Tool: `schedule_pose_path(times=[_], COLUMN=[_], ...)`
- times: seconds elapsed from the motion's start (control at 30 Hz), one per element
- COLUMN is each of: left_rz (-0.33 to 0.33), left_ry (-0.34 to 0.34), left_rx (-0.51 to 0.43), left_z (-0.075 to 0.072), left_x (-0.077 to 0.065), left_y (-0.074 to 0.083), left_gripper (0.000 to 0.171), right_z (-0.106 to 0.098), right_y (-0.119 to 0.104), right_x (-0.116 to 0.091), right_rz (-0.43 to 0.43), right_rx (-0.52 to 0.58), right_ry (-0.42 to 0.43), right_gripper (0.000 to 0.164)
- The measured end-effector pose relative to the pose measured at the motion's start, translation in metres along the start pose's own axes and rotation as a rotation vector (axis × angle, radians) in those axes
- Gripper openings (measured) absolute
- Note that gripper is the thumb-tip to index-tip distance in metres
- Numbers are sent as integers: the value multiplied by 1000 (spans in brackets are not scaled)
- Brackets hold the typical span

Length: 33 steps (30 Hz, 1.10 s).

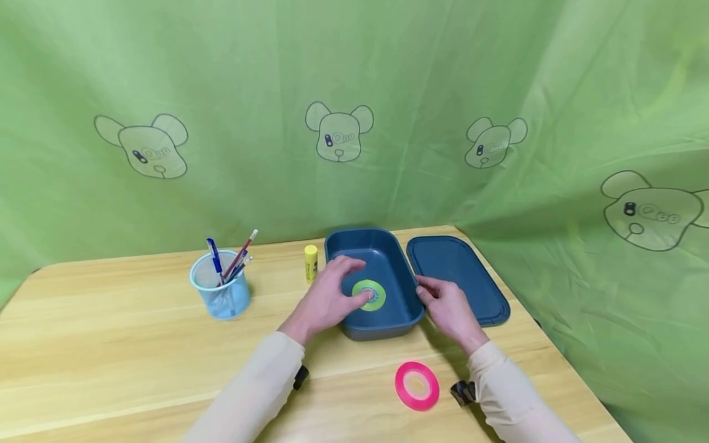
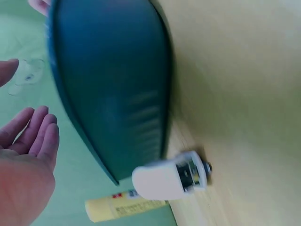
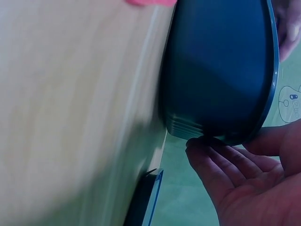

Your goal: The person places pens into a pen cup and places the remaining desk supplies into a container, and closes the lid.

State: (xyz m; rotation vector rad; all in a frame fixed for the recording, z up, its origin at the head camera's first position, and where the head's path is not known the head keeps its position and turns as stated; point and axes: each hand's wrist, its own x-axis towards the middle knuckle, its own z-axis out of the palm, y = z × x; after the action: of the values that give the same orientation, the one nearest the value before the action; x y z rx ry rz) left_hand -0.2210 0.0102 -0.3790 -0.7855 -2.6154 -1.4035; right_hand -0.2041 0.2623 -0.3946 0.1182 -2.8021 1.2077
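Head view: creased green curtain [image 1: 249, 61], cartoon bear-head outlines [image 1: 339, 138], 9 through 4 o'clock; wood-grain counter [image 1: 122, 351], 5 to 8.

green disc [image 1: 379, 297]: partly behind left hand [image 1: 330, 293] | right wrist view: pink disc [image 3: 149, 2] cut off

Two arms [image 1: 252, 384] in long cream cloth sleeves [image 1: 512, 394] reach up from the bottom of the head view. Near the middle, the bare left hand [image 1: 330, 295] has its thumb [image 1: 359, 300] well apart from its fingers [image 1: 349, 264]. To the right, the bare right hand [image 1: 447, 307] pinches.
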Motion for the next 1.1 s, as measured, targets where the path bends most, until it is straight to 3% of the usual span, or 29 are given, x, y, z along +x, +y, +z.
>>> schedule_pose_path(times=[0.23,0.6,0.9,1.1], left_rz=[61,158,228,188], left_ry=[6,-84,-251,-355], left_rx=[-62,-112,36,88], left_z=[1,14,32,44], left_x=[-25,-49,-65,-71], left_y=[19,38,46,46], left_gripper=[46,50,49,56], right_z=[1,2,1,0], right_y=[-3,0,-1,0], right_x=[2,3,2,1], right_rz=[-5,0,-10,0], right_rx=[16,7,-8,-1], right_ry=[-6,-4,-11,-8], right_gripper=[38,38,38,38])
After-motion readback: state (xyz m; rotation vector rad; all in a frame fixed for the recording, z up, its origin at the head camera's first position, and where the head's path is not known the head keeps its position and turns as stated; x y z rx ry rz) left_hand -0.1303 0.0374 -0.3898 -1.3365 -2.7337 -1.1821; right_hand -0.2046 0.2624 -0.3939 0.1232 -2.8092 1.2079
